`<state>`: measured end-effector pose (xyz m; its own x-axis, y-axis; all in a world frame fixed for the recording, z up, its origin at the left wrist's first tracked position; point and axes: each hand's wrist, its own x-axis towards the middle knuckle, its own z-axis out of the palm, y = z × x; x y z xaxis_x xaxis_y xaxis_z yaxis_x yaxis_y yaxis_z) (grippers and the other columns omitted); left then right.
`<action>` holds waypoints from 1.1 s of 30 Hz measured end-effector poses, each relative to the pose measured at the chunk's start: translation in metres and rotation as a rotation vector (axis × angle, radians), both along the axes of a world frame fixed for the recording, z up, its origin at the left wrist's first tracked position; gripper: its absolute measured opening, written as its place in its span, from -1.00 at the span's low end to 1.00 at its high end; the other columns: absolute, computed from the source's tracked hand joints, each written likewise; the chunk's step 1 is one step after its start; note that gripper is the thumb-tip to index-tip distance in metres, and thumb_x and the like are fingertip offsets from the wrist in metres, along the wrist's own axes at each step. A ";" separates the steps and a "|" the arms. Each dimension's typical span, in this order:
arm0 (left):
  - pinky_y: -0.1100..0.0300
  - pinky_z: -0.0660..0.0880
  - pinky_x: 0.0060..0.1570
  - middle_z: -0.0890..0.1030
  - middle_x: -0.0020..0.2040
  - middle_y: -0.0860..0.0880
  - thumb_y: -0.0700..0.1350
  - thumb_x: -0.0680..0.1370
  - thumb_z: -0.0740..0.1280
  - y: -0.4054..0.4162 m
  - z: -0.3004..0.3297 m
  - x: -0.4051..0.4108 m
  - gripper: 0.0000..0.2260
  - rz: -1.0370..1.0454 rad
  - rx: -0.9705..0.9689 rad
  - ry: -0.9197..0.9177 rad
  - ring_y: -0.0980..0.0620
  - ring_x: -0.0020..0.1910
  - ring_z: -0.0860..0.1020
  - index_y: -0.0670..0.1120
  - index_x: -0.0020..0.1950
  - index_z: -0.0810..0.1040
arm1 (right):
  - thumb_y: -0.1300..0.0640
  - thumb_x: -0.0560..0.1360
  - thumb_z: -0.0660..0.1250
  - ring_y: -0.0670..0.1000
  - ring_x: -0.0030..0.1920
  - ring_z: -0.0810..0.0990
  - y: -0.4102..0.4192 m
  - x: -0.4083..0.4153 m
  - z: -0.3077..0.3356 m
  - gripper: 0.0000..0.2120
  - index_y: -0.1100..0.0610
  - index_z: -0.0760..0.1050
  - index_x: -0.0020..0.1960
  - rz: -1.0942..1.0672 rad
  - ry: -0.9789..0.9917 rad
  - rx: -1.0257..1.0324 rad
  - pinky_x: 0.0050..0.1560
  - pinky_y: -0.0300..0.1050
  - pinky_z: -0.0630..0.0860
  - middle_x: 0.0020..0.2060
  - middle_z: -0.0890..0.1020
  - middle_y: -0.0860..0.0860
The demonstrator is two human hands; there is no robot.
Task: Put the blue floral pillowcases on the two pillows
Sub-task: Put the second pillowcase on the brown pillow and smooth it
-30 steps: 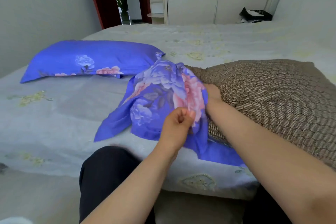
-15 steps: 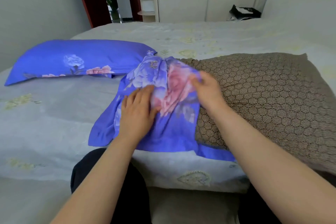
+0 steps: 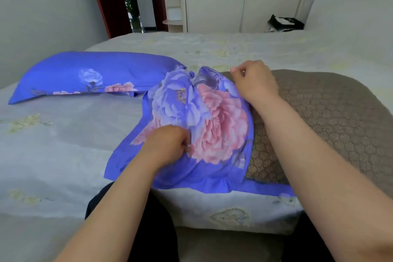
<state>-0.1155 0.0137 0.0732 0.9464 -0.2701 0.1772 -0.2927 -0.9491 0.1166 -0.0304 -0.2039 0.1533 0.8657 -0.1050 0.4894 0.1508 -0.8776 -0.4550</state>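
Pillowcase (image 3: 197, 125) partly over brown pillow (image 3: 319, 121).
Left hand (image 3: 168, 144) and right hand (image 3: 255, 81) pinch its fabric; pillow's covered end hidden.

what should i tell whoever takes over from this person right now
Left hand pinches the near side of the loose pillowcase. Right hand has curled fingers at its far edge; an actual grip is unclear.
Done: the covered pillow lies far left on the bed.
In progress: the loose pillowcase covers only the left end of the brown pillow.
Left: draw the case along the brown pillow to its right end, then straighten it.
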 end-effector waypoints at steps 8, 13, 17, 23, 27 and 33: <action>0.17 0.39 -0.17 0.62 -0.05 0.01 -0.02 0.46 0.24 0.002 -0.006 -0.031 -0.88 -0.053 0.239 0.213 -0.04 -0.02 0.57 -0.01 -0.12 0.54 | -0.34 0.55 -0.14 0.15 0.27 0.46 0.034 0.034 0.030 -0.30 0.16 0.45 0.30 0.253 0.464 -0.464 0.25 0.00 0.35 0.30 0.48 0.14; 0.23 0.46 -0.16 0.62 -0.27 0.14 0.06 0.50 0.28 0.041 0.044 -0.013 -0.84 -0.081 -0.848 -0.002 0.19 -0.27 0.54 0.06 -0.23 0.56 | -0.08 0.60 -0.03 0.15 0.23 0.48 0.037 0.021 0.029 -0.51 0.22 0.47 0.24 0.321 0.486 -0.528 0.17 -0.06 0.38 0.29 0.48 0.19; 0.06 0.37 0.27 0.54 0.24 0.02 -0.02 0.59 0.17 0.070 0.074 0.034 -0.76 0.228 -0.728 -0.413 -0.02 0.24 0.47 0.01 0.21 0.51 | 0.08 0.60 0.05 0.04 -0.27 0.61 0.035 0.007 0.050 -0.65 0.27 0.52 0.09 0.403 0.600 -0.473 -0.25 -0.18 0.44 -0.25 0.65 0.12; 0.18 0.22 -0.18 0.40 -0.06 -0.21 0.01 0.67 0.00 0.045 0.075 0.039 -0.69 0.262 -0.623 -0.005 -0.01 -0.06 0.34 -0.10 -0.11 0.41 | 0.09 0.54 0.24 0.16 0.07 0.55 0.052 0.002 0.048 -0.56 0.14 0.35 0.40 0.478 0.460 -0.590 0.02 -0.10 0.45 0.15 0.56 0.14; 0.36 0.36 -0.21 0.51 -0.28 0.10 0.06 0.65 0.06 0.050 0.067 0.022 -0.63 0.171 -0.928 -0.030 0.12 -0.24 0.43 -0.04 -0.25 0.47 | 0.22 0.52 0.21 0.12 0.05 0.52 0.050 0.009 0.032 -0.79 0.11 0.50 0.13 0.610 0.325 -0.413 -0.01 -0.11 0.40 0.08 0.54 0.11; 0.19 0.30 -0.28 0.36 -0.42 -0.02 -0.14 0.62 0.17 0.059 0.058 0.028 -0.64 0.268 -0.809 -0.230 0.03 -0.35 0.30 -0.12 -0.38 0.39 | 0.13 0.57 0.12 0.11 -0.06 0.52 0.042 -0.004 0.036 -0.83 0.13 0.46 -0.09 0.533 0.061 -0.213 -0.14 -0.06 0.40 -0.13 0.58 0.04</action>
<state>-0.0870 0.0730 0.1308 0.8775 0.2460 0.4117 -0.1711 -0.6413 0.7479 -0.0345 -0.1618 0.1895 0.7991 0.4490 0.3998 0.5766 -0.7608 -0.2980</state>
